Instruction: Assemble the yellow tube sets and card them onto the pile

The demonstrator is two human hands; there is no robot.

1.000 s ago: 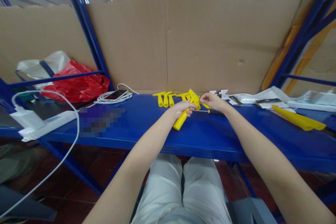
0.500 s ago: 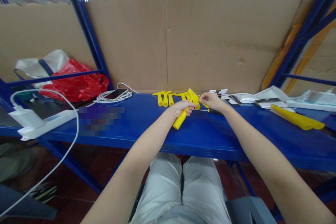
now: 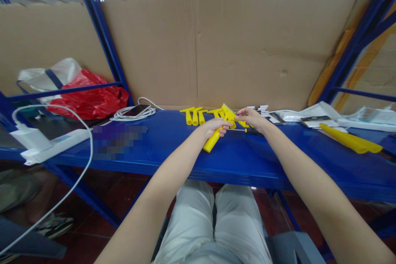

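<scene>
My left hand (image 3: 218,126) is wrapped round the handle of a yellow scraper-like tool (image 3: 211,143), whose wide head (image 3: 228,111) points up and away from me. Just right of that head is my right hand (image 3: 250,116), its thumb and forefinger curled towards each other; anything between them is too small to make out. Under the right hand lies a screwdriver (image 3: 253,131) with a black handle, its thin shaft pointing left. Behind the hands, several similar yellow T-shaped pieces (image 3: 194,116) lie on the blue shelf, some partly hidden.
Yellow handle-like tubes (image 3: 349,138) and white packets (image 3: 320,111) lie to the right. On the left are a coiled white cable (image 3: 133,113), a power strip (image 3: 58,144) and a red bag (image 3: 89,95). A cardboard panel (image 3: 241,49) stands behind. Another person's shoe (image 3: 55,226) shows lower left.
My right hand has moved slightly right, away from the tool's head, and its fingers look a little looser. The left hand keeps its grip almost unmoved. The other person's foot has shifted slightly.
</scene>
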